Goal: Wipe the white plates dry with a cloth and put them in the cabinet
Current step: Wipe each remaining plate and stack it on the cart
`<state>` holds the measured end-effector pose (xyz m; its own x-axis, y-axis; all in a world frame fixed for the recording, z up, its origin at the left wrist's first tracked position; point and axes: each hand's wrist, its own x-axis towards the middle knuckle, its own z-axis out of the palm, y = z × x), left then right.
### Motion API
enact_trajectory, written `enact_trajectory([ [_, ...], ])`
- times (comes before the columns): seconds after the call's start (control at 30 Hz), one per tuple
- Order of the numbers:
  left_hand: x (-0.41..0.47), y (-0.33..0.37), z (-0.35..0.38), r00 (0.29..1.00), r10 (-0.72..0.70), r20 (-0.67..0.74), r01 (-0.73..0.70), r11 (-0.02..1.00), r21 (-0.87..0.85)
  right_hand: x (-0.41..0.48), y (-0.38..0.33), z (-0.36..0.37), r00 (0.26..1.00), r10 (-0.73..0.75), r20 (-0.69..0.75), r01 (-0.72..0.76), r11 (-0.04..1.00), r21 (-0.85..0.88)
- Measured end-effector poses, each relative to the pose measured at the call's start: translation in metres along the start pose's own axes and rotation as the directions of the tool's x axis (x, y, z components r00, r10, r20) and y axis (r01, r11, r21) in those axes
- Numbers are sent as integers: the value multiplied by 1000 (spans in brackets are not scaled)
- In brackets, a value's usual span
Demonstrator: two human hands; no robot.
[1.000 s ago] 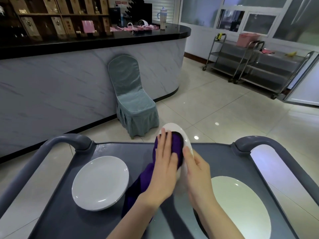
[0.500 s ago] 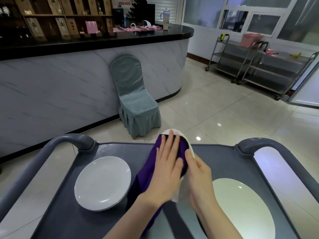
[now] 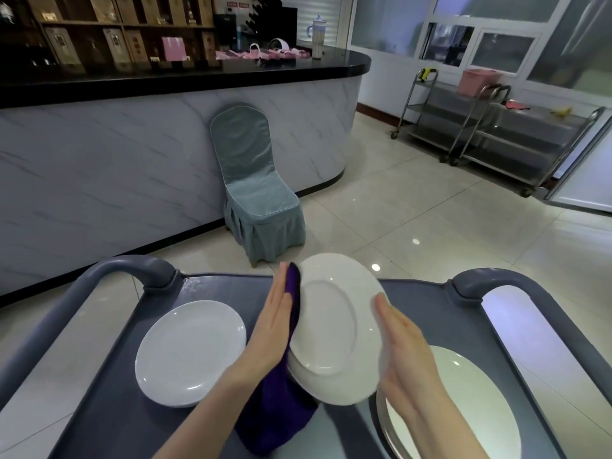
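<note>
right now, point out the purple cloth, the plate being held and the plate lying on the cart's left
purple cloth (image 3: 276, 419): head view, hanging lower part
held plate (image 3: 331, 326): head view, middle of its underside
left plate (image 3: 192, 351): head view, centre of its well

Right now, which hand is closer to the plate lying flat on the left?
Left. The left hand sits just right of the flat plate; the right hand is farther, beyond the held plate.

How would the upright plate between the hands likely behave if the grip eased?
It would probably slip: the glossy plate is pressed between the flat left hand, through the cloth, and the right hand. Looks ceramic: stiff, likely breakable.
</note>
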<state>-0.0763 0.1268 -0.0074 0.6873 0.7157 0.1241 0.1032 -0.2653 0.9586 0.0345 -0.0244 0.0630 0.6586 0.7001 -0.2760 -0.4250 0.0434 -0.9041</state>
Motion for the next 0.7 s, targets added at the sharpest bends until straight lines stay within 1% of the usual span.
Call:
enact_trajectory([
  [0.1,-20,-13,7,999,50,10,-51,997,49,5,-7,-7,1000,5,6,-5,998,55],
  [0.17,-17,-5,13,994,109,32,-112,982,151,6,-6,-7,1000,17,14,-18,999,51],
  [0.27,-1,15,18,969,228,97,-248,909,334,5,1,-3,998,45,50,-44,999,-31],
  [0.37,12,22,14,937,311,158,-349,844,407,2,3,-3,992,75,103,-70,996,-52],
  [0.43,13,16,10,942,305,139,-335,872,356,3,0,-5,994,62,95,-58,997,-41],
  [0.5,6,5,7,974,219,66,-228,944,239,5,-4,-9,997,39,63,-40,999,9],
  [0.57,-8,-5,11,992,128,15,-129,982,136,8,-9,-12,999,13,53,-16,998,59],
  [0.63,-21,-9,20,995,103,-14,-100,989,113,8,-12,-10,999,0,47,-3,997,71],
  [0.7,-17,-2,24,993,119,-9,-116,980,161,9,-9,-5,999,3,50,-6,998,63],
])
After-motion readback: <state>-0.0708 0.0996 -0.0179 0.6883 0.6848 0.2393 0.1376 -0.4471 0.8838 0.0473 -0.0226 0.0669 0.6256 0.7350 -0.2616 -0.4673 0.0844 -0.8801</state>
